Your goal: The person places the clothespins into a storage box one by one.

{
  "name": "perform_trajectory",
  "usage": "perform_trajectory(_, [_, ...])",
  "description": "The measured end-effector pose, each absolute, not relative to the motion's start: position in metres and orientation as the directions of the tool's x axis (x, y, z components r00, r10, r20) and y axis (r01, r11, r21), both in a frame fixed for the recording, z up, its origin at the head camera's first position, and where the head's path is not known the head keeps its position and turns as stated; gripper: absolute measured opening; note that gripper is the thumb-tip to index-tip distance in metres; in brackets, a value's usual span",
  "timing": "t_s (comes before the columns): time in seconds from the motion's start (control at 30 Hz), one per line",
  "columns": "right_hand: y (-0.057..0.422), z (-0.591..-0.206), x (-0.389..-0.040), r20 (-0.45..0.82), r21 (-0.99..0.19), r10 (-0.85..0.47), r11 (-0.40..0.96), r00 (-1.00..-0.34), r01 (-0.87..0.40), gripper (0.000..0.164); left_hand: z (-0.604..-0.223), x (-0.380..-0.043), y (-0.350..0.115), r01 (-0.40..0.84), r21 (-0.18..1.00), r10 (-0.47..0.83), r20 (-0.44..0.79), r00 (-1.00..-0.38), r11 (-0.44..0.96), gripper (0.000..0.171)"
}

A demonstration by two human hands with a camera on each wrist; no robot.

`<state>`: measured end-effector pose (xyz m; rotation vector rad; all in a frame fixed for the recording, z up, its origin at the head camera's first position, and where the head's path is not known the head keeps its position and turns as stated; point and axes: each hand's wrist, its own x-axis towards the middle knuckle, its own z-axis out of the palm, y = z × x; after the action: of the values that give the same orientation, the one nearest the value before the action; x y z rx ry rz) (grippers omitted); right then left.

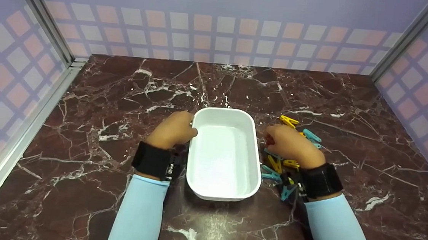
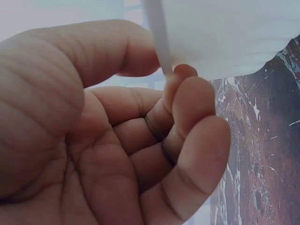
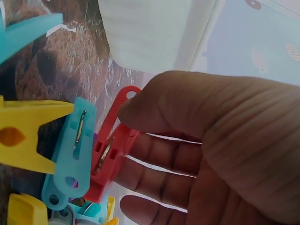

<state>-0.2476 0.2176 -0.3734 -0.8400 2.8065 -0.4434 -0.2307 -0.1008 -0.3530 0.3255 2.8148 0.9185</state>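
Observation:
Near the middle of the table stands a white rectangular tub [image 1: 223, 160], with nothing lying in it. My left hand [image 1: 172, 130] grips its left rim; the left wrist view shows the rim between thumb [image 2: 126, 51] and curled fingers. To the right of the tub, my right hand [image 1: 292, 143] reaches down among clothespins. A red clothespin [image 3: 108, 150] is pinched between its thumb and fingers in the right wrist view; from the head view the hand hides it. Right beside it are a teal clothespin [image 3: 74, 154] and a yellow clothespin [image 3: 28, 133].
Several yellow and teal clothespins lie loose right of the tub, among them a yellow clothespin [image 1: 288, 121] and a teal clothespin [image 1: 311, 135] beyond the right hand. The dark marbled table [image 1: 124, 90] is bounded by a tiled-pattern back wall [image 1: 224, 37] and side panels.

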Motion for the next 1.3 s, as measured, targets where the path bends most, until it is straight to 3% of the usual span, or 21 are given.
perform_trajectory(0.33, [0.217, -0.365, -0.243, -0.022, -0.342, -0.596, 0.759, -0.803, -0.554, 0.007, -0.351, -0.230, -0.100, 0.145, 0.604, 0.253, -0.098, -0.963, 0.784, 0.010])
perform_trajectory(0.63, [0.212, -0.351, -0.234, 0.050, -0.359, -0.624, 0.718, -0.780, -0.597, 0.014, -0.350, -0.230, -0.100, 0.158, 0.591, 0.265, -0.098, -0.959, 0.791, 0.014])
perform_trajectory(0.97, [0.197, -0.332, -0.230, 0.122, -0.368, -0.618, 0.699, -0.777, -0.614, 0.004, -0.351, -0.231, -0.097, 0.168, 0.590, 0.263, -0.078, -0.962, 0.790, 0.009])
perform_trajectory(1.13, [0.184, -0.326, -0.227, 0.131, -0.412, -0.616, 0.679, -0.777, -0.608, 0.019, -0.352, -0.231, -0.099, 0.174, 0.560, 0.258, -0.074, -0.963, 0.810, 0.007])
perform_trajectory(1.3, [0.170, -0.321, -0.224, 0.150, -0.436, -0.626, 0.652, -0.765, -0.620, 0.020, -0.351, -0.231, -0.099, 0.192, 0.547, 0.270, -0.065, -0.961, 0.815, 0.015])
